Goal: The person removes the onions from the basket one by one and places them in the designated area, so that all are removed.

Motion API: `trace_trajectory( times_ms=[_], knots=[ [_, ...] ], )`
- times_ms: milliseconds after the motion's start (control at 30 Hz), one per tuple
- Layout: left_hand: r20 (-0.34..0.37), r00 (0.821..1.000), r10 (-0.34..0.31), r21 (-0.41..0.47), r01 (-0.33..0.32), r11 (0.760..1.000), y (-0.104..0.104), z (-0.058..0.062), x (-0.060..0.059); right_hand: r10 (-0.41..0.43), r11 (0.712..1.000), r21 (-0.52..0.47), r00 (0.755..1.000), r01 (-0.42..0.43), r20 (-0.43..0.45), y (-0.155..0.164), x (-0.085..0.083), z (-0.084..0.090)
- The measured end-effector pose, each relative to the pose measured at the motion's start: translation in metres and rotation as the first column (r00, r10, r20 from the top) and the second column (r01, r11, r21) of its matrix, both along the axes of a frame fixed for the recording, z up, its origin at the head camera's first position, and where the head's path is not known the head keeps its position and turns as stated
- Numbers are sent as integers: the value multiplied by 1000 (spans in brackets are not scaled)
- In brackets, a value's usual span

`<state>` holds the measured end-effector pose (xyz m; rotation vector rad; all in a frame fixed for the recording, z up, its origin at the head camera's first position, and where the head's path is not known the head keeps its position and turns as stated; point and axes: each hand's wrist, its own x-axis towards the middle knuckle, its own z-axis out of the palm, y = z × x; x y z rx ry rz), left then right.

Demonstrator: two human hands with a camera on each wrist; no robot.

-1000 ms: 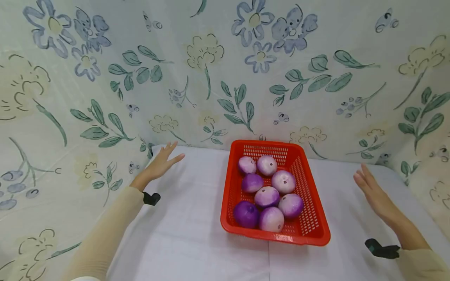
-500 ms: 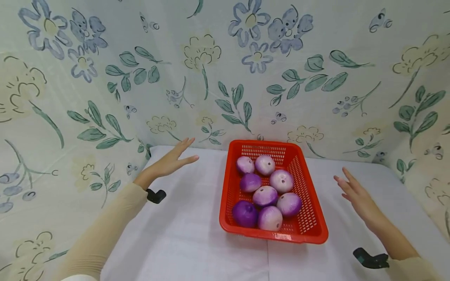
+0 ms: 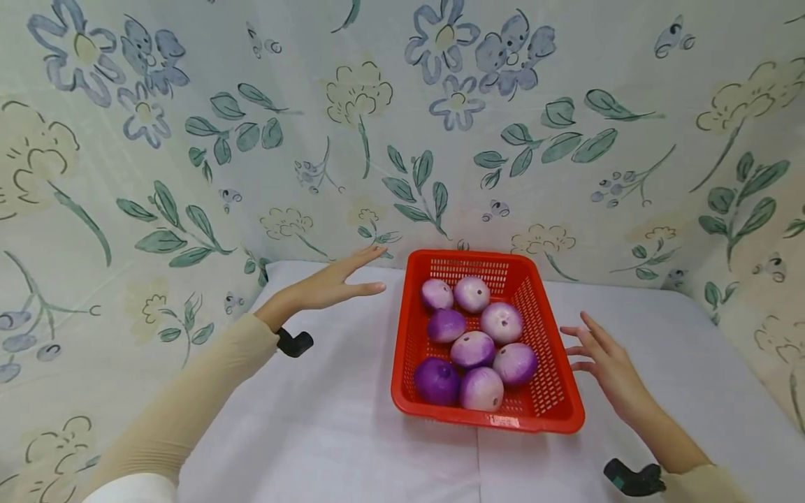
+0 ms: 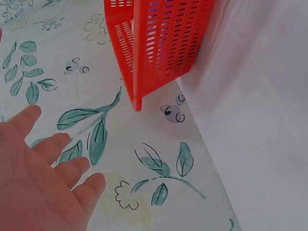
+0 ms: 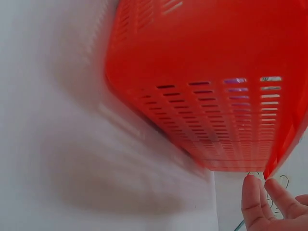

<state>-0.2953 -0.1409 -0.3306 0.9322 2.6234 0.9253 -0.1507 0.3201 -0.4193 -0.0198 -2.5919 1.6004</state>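
A red basket [image 3: 476,418] with eight purple-and-white onions [image 3: 473,350] sits on the white-covered desk [image 3: 314,426]. To its left, the person's left hand [image 3: 330,283] hovers with straight fingers, empty. The right hand [image 3: 611,365], also empty, its fingers spread and relaxed, is just beside the basket's right rim; whether they touch is unclear.

White-covered tbl [image 3: 333,433]; floral fabric backdrop [image 3: 402,112] w/ grn lvs [image 3: 424,168] & blue flwrs [image 3: 445,36] behind, both sides too
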Motion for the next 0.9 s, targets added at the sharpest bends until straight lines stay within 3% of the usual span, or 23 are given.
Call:
trace_trajectory(
  times_ms=[167,333,533,733,900],
  knots=[
    [-15,996,-84,-11,84,996,21,11,3,-19,983,-181,1000,23,25,-7,2,0],
    [18,987,-157,-32,158,987,41,18,5,-21,919,-393,998,44,61,-11,3,0],
    [70,967,-245,-38,248,968,65,21,9,-42,864,-494,991,99,125,-19,0,0],
    [128,927,-352,-16,357,934,94,17,11,-74,900,-412,981,143,179,-24,-2,1],
    [183,882,-435,-6,443,896,116,11,11,-100,900,-404,980,162,170,-27,-3,0]
  ],
)
